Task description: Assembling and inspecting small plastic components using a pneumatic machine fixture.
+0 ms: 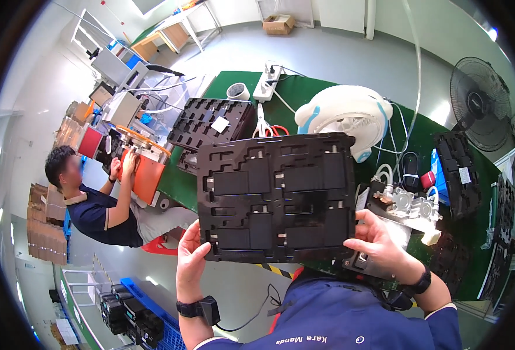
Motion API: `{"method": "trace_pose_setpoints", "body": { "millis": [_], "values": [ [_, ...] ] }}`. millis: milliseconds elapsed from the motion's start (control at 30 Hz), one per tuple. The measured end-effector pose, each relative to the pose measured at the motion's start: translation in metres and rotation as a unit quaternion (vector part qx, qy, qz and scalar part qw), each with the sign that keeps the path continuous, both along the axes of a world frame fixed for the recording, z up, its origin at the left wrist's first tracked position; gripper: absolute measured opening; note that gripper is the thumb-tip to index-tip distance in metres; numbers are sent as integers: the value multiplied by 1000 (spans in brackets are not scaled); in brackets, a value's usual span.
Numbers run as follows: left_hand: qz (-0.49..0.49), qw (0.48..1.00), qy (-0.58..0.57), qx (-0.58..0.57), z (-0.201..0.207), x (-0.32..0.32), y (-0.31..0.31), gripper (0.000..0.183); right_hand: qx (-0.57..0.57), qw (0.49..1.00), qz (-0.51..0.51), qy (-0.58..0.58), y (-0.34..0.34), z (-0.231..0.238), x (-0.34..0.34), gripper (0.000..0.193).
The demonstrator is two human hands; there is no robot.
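Note:
A black moulded plastic tray (278, 202) is raised in front of me above the table, its face toward me. Several flat black rectangular parts (304, 179) with small metal-looking ends lie in its recesses. My left hand (192, 256) grips the lower left edge, thumb on the face. At the lower right edge my right hand (380, 242) pinches the tray between thumb and fingers. Directly behind the right hand is a metal fixture (409, 207) with round fittings and clear tubing.
On the green table (243, 80) are stacked black trays (211, 122), scissors (262, 123), a power strip (267, 84) and a white fan (345, 114). More trays (460, 172) lie at the right by a standing fan (478, 105). A co-worker (100, 201) works at an orange device on the left.

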State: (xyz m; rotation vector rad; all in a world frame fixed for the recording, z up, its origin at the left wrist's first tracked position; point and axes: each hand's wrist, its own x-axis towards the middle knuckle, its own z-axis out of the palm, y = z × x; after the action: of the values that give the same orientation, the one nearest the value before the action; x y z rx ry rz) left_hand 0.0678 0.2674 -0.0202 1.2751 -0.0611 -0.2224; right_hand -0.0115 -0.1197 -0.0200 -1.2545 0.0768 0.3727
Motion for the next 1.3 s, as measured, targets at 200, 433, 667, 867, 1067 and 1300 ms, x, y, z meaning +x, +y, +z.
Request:
{"method": "trace_pose_setpoints", "body": {
  "millis": [200, 433, 667, 867, 1067, 1300],
  "values": [
    [-98, 995, -31, -4, 28, -12, -71, 71, -8, 994, -101, -26, -64, 30, -69, 49],
    [-198, 977, -75, 39, 51, -38, -176, 76, -48, 963, -264, -29, -126, 57, -164, 53],
    [-425, 904, 5, 51, 41, -71, -295, 76, -108, 866, -488, -12, -168, 35, -283, 53],
    [-549, 807, -79, 200, 17, -133, -384, 63, -164, 792, -587, 47, -207, 1, -388, 49],
    [-608, 750, -74, 250, -78, -188, -445, 59, -151, 788, -592, 80, -241, -62, -458, 45],
    [-570, 767, -68, 289, -177, -231, -481, 50, -253, 739, -607, 145, -288, -189, -491, 41]
  ]
}}
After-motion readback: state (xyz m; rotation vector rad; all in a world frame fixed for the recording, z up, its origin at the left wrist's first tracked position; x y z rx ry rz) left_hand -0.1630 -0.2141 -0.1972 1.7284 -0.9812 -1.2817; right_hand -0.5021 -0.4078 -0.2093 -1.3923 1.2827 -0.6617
